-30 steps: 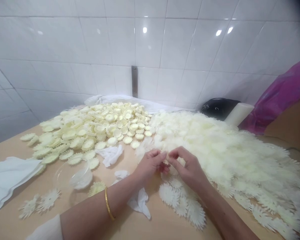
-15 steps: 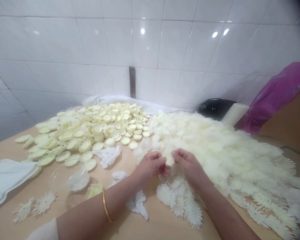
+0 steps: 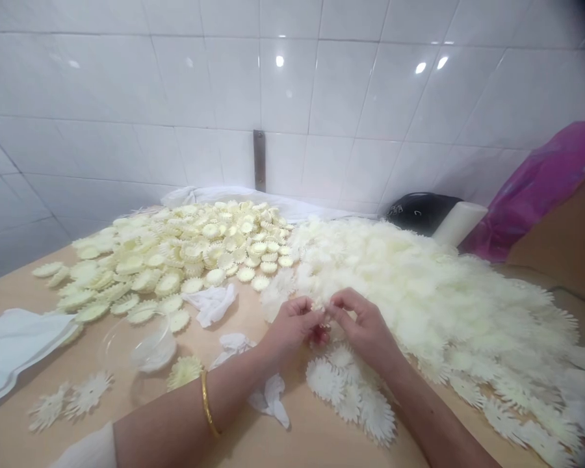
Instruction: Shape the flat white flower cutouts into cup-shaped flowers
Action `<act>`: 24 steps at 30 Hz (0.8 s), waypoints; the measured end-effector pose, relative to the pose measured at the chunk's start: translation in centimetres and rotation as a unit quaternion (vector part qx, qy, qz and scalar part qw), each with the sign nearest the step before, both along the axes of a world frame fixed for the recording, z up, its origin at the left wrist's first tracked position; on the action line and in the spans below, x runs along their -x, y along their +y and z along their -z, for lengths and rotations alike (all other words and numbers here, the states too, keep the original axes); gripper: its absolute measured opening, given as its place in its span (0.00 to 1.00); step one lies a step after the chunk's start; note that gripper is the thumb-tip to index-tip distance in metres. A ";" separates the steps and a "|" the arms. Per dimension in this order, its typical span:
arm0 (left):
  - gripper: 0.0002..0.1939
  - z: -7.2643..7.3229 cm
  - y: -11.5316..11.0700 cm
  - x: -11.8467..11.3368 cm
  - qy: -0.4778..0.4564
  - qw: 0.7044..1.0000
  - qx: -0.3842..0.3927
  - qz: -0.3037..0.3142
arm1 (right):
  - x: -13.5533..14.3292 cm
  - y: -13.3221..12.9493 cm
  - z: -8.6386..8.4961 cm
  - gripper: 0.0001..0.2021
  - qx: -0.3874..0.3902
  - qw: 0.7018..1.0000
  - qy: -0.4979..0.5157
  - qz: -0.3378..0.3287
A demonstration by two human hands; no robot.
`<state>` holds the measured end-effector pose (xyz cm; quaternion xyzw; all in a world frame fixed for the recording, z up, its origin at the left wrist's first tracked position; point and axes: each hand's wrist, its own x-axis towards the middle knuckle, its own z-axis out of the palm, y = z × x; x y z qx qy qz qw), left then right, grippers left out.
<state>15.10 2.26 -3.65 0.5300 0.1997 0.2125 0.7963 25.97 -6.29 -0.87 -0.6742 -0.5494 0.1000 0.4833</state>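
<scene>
Between my two hands is a small pale piece (image 3: 318,307), mostly covered by fingers. My left hand (image 3: 297,325), with a gold bangle on its wrist, has its fingers curled round the piece. The thumb and forefinger of my right hand (image 3: 358,318) pinch at the piece's right side. Beneath and below the hands lie loose white toothed-edge flower shapes (image 3: 348,393). A big heap of thin, pale fringed pieces (image 3: 433,299) spreads behind and to the right. Thicker cream scalloped discs (image 3: 175,250) are piled at the back left.
A clear bowl (image 3: 153,351) and a yellowish flower shape (image 3: 184,372) lie left of my forearm. Crumpled white tissues (image 3: 212,304) and a white sheet (image 3: 14,351) are on the table (image 3: 268,452). A black bag, white roll (image 3: 458,224) and pink plastic (image 3: 536,188) stand back right.
My right hand has moved slightly left, and its fingertips are now against those of my left hand. The pale piece between them is more covered.
</scene>
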 end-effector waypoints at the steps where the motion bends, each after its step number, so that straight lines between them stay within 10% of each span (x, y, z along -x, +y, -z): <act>1: 0.15 -0.1 -0.1 0.0 0.002 1.000 -0.003 0.005 | 0.0 0.0 0.1 0.10 -0.007 1.000 -0.008 0.024; 9: 0.17 -1.4 -0.6 -0.1 0.024 1.000 -0.015 -0.013 | -0.3 0.5 0.6 0.11 -0.039 0.984 -0.049 0.164; 18: 0.14 -0.9 -0.1 -0.1 0.049 0.997 0.047 -0.031 | -1.2 -0.1 -0.4 0.14 0.032 0.994 0.100 -0.039; 24: 0.16 -1.0 -0.3 0.0 0.030 0.999 0.027 -0.025 | -0.9 -0.3 -0.5 0.19 0.031 0.990 0.119 -0.062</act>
